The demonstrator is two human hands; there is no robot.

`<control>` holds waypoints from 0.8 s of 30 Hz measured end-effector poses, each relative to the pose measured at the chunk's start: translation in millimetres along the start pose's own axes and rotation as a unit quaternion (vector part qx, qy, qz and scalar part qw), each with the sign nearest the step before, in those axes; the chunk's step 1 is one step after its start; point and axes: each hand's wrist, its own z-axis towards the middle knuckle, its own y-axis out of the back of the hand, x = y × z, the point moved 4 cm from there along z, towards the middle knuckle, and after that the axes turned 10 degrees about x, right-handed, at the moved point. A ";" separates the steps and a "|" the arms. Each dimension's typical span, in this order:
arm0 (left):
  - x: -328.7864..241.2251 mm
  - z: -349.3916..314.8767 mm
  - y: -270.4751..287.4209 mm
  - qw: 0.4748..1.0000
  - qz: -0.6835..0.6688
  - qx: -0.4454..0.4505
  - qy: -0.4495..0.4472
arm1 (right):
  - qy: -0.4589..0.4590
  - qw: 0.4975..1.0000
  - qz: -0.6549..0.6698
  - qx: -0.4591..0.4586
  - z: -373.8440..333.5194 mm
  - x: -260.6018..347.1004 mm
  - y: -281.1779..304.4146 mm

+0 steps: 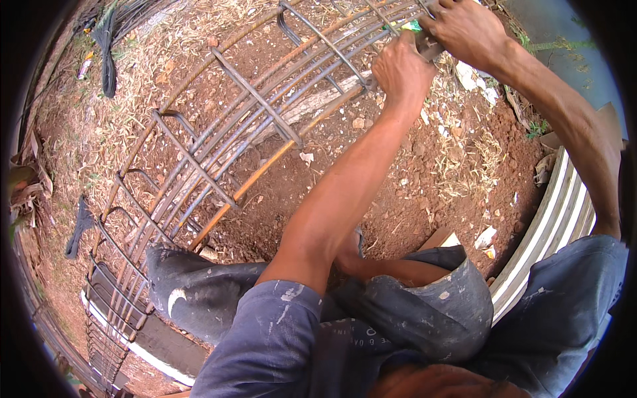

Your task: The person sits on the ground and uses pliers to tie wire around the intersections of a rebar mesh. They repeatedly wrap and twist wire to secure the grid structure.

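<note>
A long cage of steel reinforcing bars (255, 99) with square stirrups runs from the lower left up to the top right. At its far right end, my left hand (405, 69) is closed in a fist beside the bars. Just above and to the right of it, my right hand (464, 30) has bent fingers closed near the bar ends. A dark grey piece (430, 49) shows between both hands; its kind is hidden by the fingers. Something small and bright green (411, 26) lies against the bars by the left knuckles.
A pale timber piece (318, 103) lies under the cage. Two bundles of dark wire (106, 56) rest on the straw-strewn soil at left. Striped boards (537, 232) curve along the right. A dark, white-edged plank (166, 338) is at lower left. My bent legs are close to the cage.
</note>
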 end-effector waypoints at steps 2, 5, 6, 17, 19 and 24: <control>7.0 -10.1 -9.9 0.979 0.169 -0.026 -0.108 | -0.018 0.994 0.106 0.029 -8.6 3.3 -26.1; 10.6 -64.0 -23.6 0.910 0.282 -0.063 -0.297 | 0.035 0.879 0.421 0.219 -41.5 31.2 -62.2; 8.1 -77.5 -21.3 0.876 0.296 -0.085 -0.371 | 0.021 0.785 0.538 0.306 -54.7 42.4 -67.3; -0.6 -28.8 -31.4 0.950 0.227 0.025 -0.215 | -0.081 0.991 0.104 0.025 -58.8 40.4 -87.4; 4.4 -26.7 -38.0 0.938 0.276 0.060 -0.203 | -0.057 0.976 0.208 0.004 -49.6 30.0 -93.1; 19.9 -39.9 -46.2 0.878 0.373 0.100 -0.285 | 0.013 0.893 0.418 0.164 -46.8 44.1 -108.7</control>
